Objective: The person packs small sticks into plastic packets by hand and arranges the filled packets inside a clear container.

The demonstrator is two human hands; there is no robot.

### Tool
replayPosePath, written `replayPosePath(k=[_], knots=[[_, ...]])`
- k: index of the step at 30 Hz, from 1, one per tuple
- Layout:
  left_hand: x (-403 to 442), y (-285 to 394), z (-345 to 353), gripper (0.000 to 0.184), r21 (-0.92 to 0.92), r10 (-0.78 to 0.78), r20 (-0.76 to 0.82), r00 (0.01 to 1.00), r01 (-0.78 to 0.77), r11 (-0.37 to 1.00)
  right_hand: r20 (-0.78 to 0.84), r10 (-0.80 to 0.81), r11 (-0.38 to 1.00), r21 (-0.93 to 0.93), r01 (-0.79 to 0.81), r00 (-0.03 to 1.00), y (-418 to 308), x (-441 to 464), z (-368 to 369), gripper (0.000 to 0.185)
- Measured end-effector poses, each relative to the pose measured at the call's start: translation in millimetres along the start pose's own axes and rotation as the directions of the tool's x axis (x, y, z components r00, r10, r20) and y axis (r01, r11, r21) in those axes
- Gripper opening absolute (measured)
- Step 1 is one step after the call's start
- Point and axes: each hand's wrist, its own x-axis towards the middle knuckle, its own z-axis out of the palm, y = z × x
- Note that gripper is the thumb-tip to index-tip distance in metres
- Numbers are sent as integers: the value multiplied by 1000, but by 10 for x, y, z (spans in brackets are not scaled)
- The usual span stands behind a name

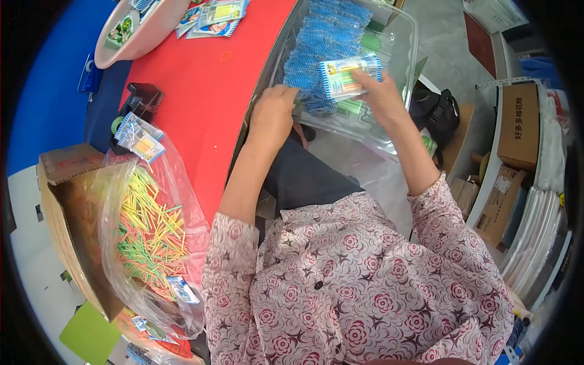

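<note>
In the head view, the right edge of the red table [201, 97] ran slantwise beside the person, and a clear plastic bin [398, 45] stood just past that edge at its far end. A broad run of red surface stretched along the middle of the table, giving room to move between that edge and the things at the left. At the far left corner stood a pink bowl [104, 56], with loose packets [216, 25] just beside it. Along the left edge came a black tape dispenser [143, 98], then, at the near left corner, a cardboard box [85, 234] with a plastic bag of thin coloured sticks [152, 237] spilling toward the red surface.

The right hand [380, 96] was over the bin, thumb and fingers closed on one end of a striped packet [339, 76], which it held above the rows of blue-striped packets [328, 36] inside. The fingers of the left hand [273, 115] were bent at the bin's near left corner, beside the table's edge; they seemed to touch the rim, though I could not tell whether they gripped anything.
</note>
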Motion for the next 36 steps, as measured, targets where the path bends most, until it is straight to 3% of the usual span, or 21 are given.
replayPosePath(k=[3, 7, 10, 14, 22, 24, 27, 36], knots=[[166, -176, 330, 40, -19, -27, 89, 996, 28, 999, 45, 27, 991, 129, -32, 999, 144, 124, 16, 35], [327, -283, 572, 31, 145, -113, 131, 985, 93, 985, 59, 52, 989, 136, -60, 997, 190, 169, -4, 39], [457, -343, 673, 36, 322, -169, 320, 932, 61, 945, 47, 76, 987, 140, -81, 996, 166, 168, -20, 39], [517, -344, 773, 23, 376, -185, 266, 946, 75, 924, 62, 102, 986, 125, -109, 993, 235, 207, -49, 39], [468, -596, 811, 21, 108, -322, 171, 931, 308, 945, 155, 47, 982, 172, -74, 987, 599, 282, 283, 33], [467, -619, 814, 21, 80, -323, 165, 932, 314, 946, 163, 33, 981, 182, -63, 986, 689, 316, 293, 31], [466, -645, 820, 21, 24, -325, 146, 935, 325, 946, 206, 111, 943, 288, -168, 972, 775, 369, 278, 32], [529, -704, 854, 22, 7, -357, 209, 910, 363, 932, 255, 185, 931, 263, -252, 949, 801, 481, 217, 35]])
